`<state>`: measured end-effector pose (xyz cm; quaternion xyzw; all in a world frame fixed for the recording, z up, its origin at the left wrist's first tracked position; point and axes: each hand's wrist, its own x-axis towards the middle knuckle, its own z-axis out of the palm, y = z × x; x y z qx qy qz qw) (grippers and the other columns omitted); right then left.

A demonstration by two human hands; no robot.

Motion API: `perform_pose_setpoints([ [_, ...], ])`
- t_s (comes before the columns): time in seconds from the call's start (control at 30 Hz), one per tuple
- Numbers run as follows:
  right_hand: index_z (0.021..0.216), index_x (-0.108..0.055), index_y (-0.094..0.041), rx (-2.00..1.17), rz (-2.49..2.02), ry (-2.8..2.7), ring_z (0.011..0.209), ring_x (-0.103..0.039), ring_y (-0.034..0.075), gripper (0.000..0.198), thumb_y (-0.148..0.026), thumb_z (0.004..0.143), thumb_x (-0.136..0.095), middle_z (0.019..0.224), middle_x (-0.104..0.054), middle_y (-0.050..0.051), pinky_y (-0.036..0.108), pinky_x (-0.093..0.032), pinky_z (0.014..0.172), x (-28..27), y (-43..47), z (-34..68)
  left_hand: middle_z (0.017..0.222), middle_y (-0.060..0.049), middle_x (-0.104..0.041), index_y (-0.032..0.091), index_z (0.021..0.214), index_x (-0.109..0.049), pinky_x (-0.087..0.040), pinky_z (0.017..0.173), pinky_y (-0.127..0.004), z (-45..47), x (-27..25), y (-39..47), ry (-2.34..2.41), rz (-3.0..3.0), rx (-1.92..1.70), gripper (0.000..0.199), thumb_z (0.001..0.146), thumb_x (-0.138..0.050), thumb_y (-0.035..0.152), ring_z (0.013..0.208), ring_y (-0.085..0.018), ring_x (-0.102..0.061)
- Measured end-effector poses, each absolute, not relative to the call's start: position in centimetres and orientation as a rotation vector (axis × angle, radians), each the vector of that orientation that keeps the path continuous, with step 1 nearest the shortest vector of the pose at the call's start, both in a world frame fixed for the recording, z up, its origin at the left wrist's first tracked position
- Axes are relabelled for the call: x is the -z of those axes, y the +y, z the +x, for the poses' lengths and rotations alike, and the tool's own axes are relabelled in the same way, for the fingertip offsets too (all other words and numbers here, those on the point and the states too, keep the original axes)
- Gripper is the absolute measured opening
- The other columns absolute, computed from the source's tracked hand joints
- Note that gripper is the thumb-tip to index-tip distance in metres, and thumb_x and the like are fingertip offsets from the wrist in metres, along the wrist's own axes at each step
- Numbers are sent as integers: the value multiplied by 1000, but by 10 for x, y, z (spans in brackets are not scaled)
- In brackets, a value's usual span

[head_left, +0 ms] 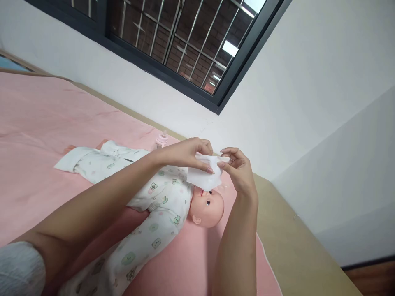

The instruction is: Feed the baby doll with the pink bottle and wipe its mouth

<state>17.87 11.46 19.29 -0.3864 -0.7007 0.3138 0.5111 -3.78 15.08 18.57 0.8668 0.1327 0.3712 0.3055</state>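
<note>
One left hand [196,153] and one right hand [242,170] make two, with one white sheet [202,176] between them. One pink mat [33,119] lies under one doll [171,187] showing two feet [70,149] and two eyes [208,202]; beyond the doll stands one pink-topped bottle [161,139], and farther off is one barred window [193,45].

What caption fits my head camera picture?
Left hand and right hand hold a white tissue near a doll lying on a pink mat.
</note>
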Motion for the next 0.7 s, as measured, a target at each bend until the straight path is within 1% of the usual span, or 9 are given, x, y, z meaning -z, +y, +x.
perform_pose_setpoints([
  [0.1,107,-62,-29,-817,-915,-1671,69,-58,11,53,-35,61,-88,76,-61,-4,25,-50,67,-190,117,175,108,-5,-60,19,81,-73,-45,90,-31,-30,-184,146,239,2344,-1169,17,78,-72,36,104,-19,-58],
  [0.17,112,-60,-30,-845,-914,-1675,73,-61,13,56,-36,63,-86,79,-63,-3,27,-52,70,-188,118,171,111,-5,-64,20,83,-73,-43,95,-32,-25,-183,144,188,2342,-1254,11,80,-72,30,109,-19,-57],
  [0.2,114,-60,-30,-859,-915,-1679,75,-62,14,56,-36,64,-86,81,-63,-2,27,-52,69,-187,119,170,109,-4,-66,20,83,-73,-43,96,-32,-23,-182,144,186,2343,-1287,9,80,-72,28,108,-18,-58],
  [0.27,117,-59,-31,-894,-923,-1689,76,-62,14,59,-34,65,-85,83,-64,-2,27,-51,68,-183,122,169,99,-3,-71,19,84,-73,-44,94,-32,-22,-182,143,230,2337,-1340,9,81,-72,28,102,-18,-60],
  [0.33,118,-59,-31,-925,-936,-1691,73,-61,13,59,-32,65,-85,82,-64,-2,25,-50,66,-179,127,172,92,-3,-71,17,84,-72,-45,88,-30,-23,-184,144,297,2320,-1364,13,81,-71,30,96,-18,-62],
  [0.4,116,-62,-30,-932,-953,-1666,71,-59,11,53,-32,68,-83,81,-63,-3,25,-50,68,-174,133,178,86,-3,-69,15,81,-69,-45,78,-28,-26,-185,145,366,2313,-1338,18,82,-70,33,87,-17,-61],
  [0.5,108,-66,-27,-916,-986,-1567,74,-60,11,40,-36,71,-80,76,-62,-3,26,-50,77,-163,145,194,77,0,-62,15,74,-63,-39,67,-26,-29,-185,151,478,2392,-1207,22,81,-68,35,74,-15,-57],
  [0.6,103,-68,-25,-946,-1021,-1452,75,-60,11,37,-39,70,-80,74,-61,-3,28,-51,84,-148,157,210,75,1,-58,15,71,-57,-36,65,-25,-29,-180,159,484,2521,-1038,21,81,-66,31,70,-14,-54],
  [0.7,102,-69,-24,-1012,-1052,-1402,76,-60,11,37,-40,70,-80,75,-62,-3,30,-50,87,-133,165,222,76,0,-57,16,75,-56,-36,66,-25,-26,-173,166,421,2593,-887,15,84,-61,27,72,-14,-53],
])
